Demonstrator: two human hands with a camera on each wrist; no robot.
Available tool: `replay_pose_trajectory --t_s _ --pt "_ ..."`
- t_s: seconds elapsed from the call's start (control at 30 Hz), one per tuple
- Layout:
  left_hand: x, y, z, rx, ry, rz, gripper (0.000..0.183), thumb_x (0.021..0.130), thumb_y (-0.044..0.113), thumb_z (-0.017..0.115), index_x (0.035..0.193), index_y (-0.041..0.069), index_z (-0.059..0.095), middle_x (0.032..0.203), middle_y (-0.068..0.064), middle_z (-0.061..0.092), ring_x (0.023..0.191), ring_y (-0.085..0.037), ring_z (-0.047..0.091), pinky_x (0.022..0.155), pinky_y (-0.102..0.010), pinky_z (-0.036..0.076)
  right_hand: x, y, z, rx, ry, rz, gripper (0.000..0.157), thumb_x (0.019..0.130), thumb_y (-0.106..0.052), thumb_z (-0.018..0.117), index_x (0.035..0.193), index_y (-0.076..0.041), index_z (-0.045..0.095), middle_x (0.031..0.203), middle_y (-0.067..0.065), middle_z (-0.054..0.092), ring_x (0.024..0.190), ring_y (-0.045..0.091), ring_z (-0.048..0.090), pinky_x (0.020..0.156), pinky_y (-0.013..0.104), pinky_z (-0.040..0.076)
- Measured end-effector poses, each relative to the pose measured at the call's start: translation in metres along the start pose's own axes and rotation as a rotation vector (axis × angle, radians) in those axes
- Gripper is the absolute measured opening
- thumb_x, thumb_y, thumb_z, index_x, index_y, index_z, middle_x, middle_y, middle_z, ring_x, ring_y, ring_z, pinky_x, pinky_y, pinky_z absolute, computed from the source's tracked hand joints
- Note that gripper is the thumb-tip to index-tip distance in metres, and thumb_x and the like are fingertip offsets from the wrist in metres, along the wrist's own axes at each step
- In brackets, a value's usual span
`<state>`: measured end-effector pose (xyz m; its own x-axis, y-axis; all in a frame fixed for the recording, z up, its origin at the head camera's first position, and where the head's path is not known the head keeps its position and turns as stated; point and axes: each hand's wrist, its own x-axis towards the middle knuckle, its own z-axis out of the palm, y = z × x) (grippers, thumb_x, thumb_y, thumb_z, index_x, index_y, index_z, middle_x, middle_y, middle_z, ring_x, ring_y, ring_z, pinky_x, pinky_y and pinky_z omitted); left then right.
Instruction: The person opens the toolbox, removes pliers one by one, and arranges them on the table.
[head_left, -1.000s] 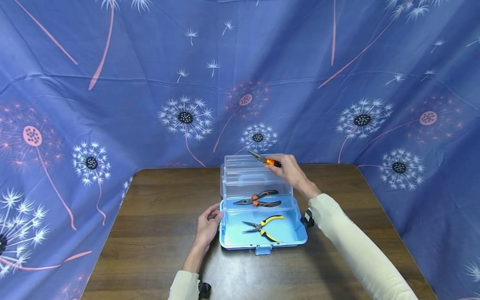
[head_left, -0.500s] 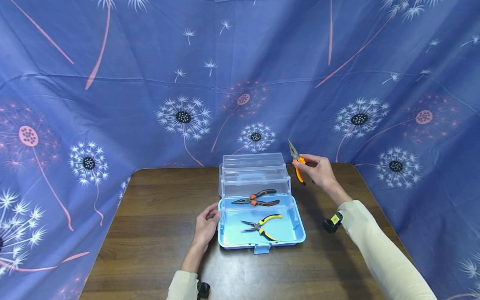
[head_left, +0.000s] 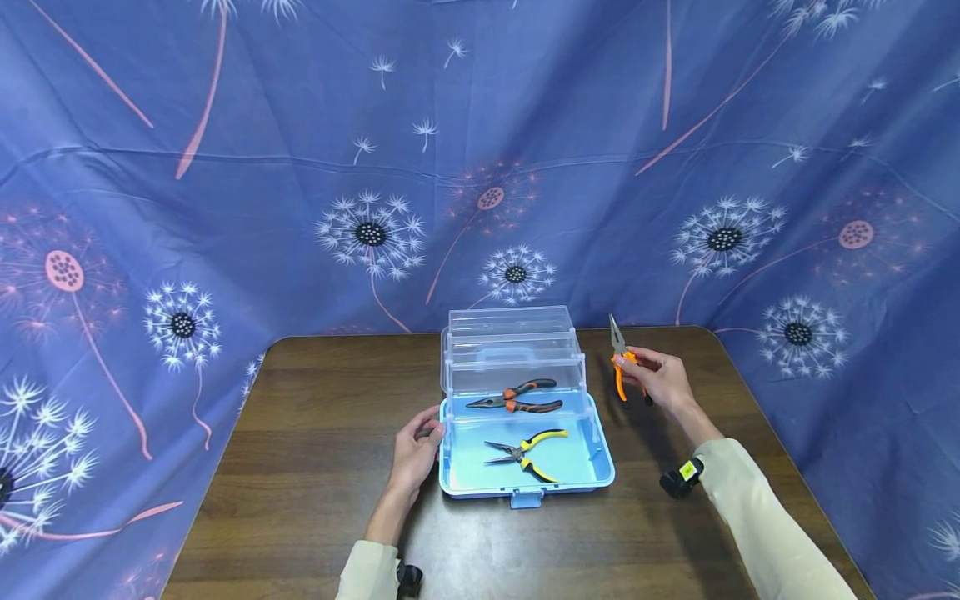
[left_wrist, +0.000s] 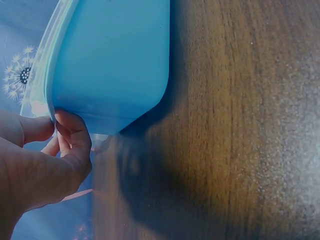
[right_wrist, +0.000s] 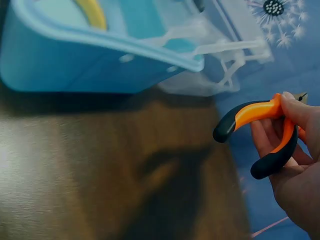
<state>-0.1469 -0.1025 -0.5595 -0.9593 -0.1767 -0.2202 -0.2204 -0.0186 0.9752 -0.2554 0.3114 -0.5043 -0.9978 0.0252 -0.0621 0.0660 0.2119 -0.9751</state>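
To the right of the blue toolbox [head_left: 525, 498], my right hand [head_left: 663, 379] pinches long-nose pliers [head_left: 622, 367] with orange-and-black handles, their jaws pointing away from me. In the right wrist view the thumb presses near the pivot of these pliers [right_wrist: 260, 111], and both handles stick out spread apart. My left hand [head_left: 415, 454] holds the toolbox's left rim; the left wrist view shows thumb and fingers pinching that rim [left_wrist: 50, 90]. Yellow-and-black long-nose pliers [head_left: 517, 454] lie with handles spread in the box bottom. Red-and-black long-nose pliers [head_left: 517, 400] rest farther back on a clear tray.
Clear tiered trays [head_left: 513, 350] stand raised at the back of the toolbox. A front latch [head_left: 527, 500] hangs down. The brown wooden table [head_left: 322, 417] extends left and right, with a blue dandelion-patterned cloth [head_left: 300, 100] behind it.
My right hand has carried the orange pliers from above the raised trays out to the right and down beside the toolbox. The left hand stays at the rim.
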Motion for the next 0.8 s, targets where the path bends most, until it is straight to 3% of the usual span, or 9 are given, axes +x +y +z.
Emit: replay_pose_trajectory --t_s 0.27,0.53,0.63,0.8 --pt "0.000 -0.001 0.000 0.013 0.008 -0.014 0.038 0.102 0.007 0.061 0.140 0.002 0.060 0.113 -0.013 0.060 0.071 -0.012 0.057 0.062 -0.022 0.049 -0.015 0.037 -0.003 0.000 0.001 0.096 0.055 0.098 -0.010 0.070 0.142 0.016 0.049 0.105 0.006 0.075 0.082 0.005 0.072 0.081 0.033 0.059" --pt "0.000 0.000 0.000 0.011 0.012 -0.015 0.037 0.101 0.005 0.061 0.139 0.002 0.061 0.113 -0.012 0.062 0.068 -0.011 0.057 0.062 -0.022 0.050 -0.017 0.064 0.000 -0.006 -0.001 0.172 0.055 0.096 -0.008 0.073 0.138 0.019 0.050 0.099 0.005 0.075 0.080 0.006 0.071 0.077 0.030 0.061" --pt "0.000 0.000 0.000 0.017 0.013 -0.016 0.038 0.102 0.006 0.061 0.139 0.002 0.061 0.114 -0.013 0.061 0.067 -0.011 0.056 0.062 -0.023 0.050 -0.015 0.068 0.002 -0.083 0.009 0.197 0.054 0.095 -0.009 0.075 0.136 0.018 0.053 0.098 0.007 0.076 0.078 0.007 0.071 0.073 0.028 0.061" --pt "0.001 -0.001 0.001 0.023 0.020 -0.021 0.037 0.102 0.006 0.061 0.139 0.003 0.061 0.114 -0.013 0.061 0.070 -0.011 0.057 0.063 -0.022 0.050 -0.016 0.068 0.007 -0.376 0.063 0.214 0.048 0.092 -0.022 0.079 0.125 0.010 0.065 0.099 0.015 0.076 0.081 0.017 0.071 0.068 0.027 0.058"
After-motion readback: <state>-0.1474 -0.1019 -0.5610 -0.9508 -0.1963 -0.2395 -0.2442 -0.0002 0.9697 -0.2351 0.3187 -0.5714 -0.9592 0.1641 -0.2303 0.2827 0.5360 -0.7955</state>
